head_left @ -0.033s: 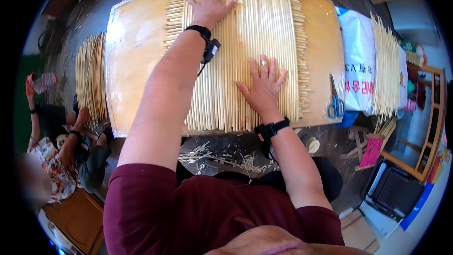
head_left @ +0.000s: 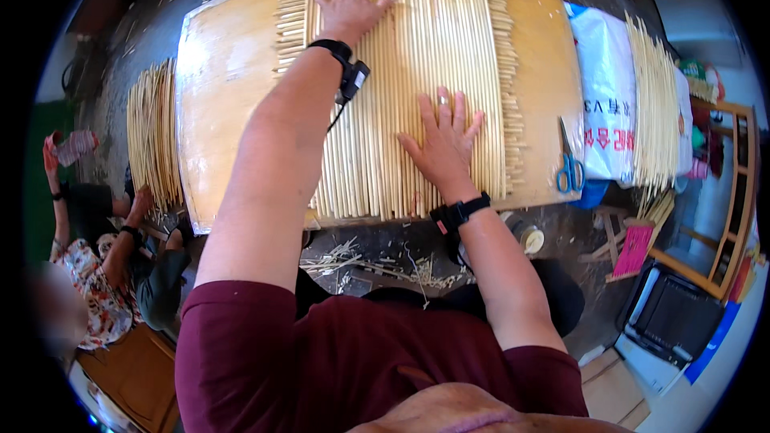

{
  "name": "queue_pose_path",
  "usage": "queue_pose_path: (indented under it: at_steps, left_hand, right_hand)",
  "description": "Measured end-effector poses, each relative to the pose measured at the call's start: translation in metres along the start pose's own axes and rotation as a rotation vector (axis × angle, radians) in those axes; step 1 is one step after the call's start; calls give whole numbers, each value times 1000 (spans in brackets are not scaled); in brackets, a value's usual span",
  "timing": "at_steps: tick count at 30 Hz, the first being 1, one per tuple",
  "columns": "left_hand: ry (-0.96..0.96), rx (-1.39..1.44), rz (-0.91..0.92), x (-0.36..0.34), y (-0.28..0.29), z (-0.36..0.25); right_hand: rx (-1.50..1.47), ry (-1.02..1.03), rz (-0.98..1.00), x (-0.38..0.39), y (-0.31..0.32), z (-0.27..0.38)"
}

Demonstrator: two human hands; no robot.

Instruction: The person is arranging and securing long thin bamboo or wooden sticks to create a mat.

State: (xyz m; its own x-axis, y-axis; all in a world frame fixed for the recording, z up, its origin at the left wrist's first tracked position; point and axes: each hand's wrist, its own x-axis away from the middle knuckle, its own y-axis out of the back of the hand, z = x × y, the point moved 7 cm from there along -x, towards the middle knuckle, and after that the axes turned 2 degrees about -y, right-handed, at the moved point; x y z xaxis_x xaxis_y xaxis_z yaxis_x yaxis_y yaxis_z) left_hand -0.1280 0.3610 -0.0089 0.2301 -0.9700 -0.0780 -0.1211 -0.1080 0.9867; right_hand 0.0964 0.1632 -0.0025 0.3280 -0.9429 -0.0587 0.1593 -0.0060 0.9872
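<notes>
A broad mat of pale, slender sticks laid side by side [head_left: 377,136] lies on the wooden board [head_left: 233,104]. More sticks run crosswise beneath it, their ends poking out at both sides. My left hand [head_left: 350,10] rests flat on the mat's far left part, fingers spread. Nearer and to the right, my right hand [head_left: 443,144] presses flat on the same sticks, fingers also apart, a ring on one. Neither hand grasps anything. Blue-handled scissors [head_left: 570,164] lie on the board right of the mat.
A stick bundle [head_left: 152,132] stands left of the board; another [head_left: 654,104] lies over white printed sacks [head_left: 601,88] at right. Stick scraps [head_left: 385,265] litter the floor near me. A seated co-worker [head_left: 104,265] is at left, a pink-strapped stool [head_left: 634,248] at right.
The whole view has shifted slightly, the board and mat sitting a little further left and higher. Both hands stay flat on the sticks.
</notes>
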Motion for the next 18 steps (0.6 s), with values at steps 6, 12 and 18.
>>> queue_pose_path:
  at_steps: [6, 12, 18]
  left_hand:
    - [-428, 75, -119, 67, 19, -54]
    - [-364, 200, -78, 194, 16, -94]
    - [-208, 170, -18, 229, -1, -71]
  right_hand:
    - [-42, 51, -27, -7, -2, 3]
    - [-92, -3, -35, -11, -7, -5]
    - [-162, 7, -52, -4, -5, -6]
